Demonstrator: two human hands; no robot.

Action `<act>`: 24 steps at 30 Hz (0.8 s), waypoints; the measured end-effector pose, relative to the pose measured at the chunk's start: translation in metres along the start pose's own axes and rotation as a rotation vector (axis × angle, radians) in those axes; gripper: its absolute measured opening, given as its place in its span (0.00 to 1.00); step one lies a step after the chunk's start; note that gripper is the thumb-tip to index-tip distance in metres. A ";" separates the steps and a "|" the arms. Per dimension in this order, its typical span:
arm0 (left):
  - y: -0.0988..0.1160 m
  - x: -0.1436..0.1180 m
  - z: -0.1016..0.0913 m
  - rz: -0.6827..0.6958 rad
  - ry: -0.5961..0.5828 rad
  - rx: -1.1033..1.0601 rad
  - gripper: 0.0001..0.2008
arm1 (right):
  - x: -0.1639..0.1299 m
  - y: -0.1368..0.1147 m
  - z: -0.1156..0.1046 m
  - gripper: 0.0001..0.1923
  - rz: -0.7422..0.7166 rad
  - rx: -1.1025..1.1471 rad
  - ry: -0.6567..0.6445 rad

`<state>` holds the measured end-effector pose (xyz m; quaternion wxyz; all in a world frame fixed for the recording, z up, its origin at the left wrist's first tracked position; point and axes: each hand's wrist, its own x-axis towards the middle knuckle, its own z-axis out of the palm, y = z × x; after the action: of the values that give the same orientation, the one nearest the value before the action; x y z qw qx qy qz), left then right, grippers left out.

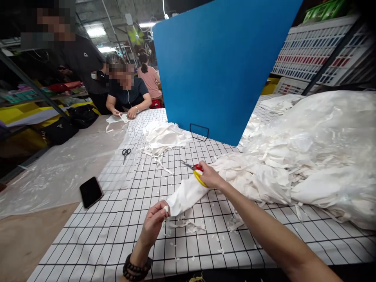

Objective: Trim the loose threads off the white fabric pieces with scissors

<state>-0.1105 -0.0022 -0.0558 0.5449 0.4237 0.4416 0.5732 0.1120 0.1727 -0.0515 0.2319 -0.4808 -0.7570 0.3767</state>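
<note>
At lower centre, the left hand (155, 220) pinches a white cloth (186, 196) between its fingers, over the checked surface (108, 235). Near mid-frame, the right hand (209, 175) grips red-and-yellow scissors (200, 179) in its fingers by the cloth's upper end, with a white heap (261, 172) at right.

We hold a piece of white cloth (186, 194) by its near left end; thin and creased, it stretches away from us to the right over the checked table (117, 223), its far part passing under our scissors (194, 167). These have red and yellow handles, and their metal blades point away leftward.
</note>
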 end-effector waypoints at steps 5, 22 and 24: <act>-0.014 -0.014 0.001 -0.105 0.025 0.036 0.13 | 0.030 -0.019 0.048 0.14 -0.064 -0.043 -0.185; -0.019 -0.013 -0.004 -0.122 0.416 0.777 0.11 | -0.153 0.021 -0.047 0.15 0.275 0.459 -0.254; -0.012 -0.018 0.003 -0.076 0.563 0.940 0.14 | -0.159 0.030 -0.043 0.17 0.333 0.457 -0.145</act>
<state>-0.1039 -0.0198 -0.0666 0.1780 0.4355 0.7938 0.3854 0.2277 0.0518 -0.0473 0.2143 -0.5055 -0.5780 0.6037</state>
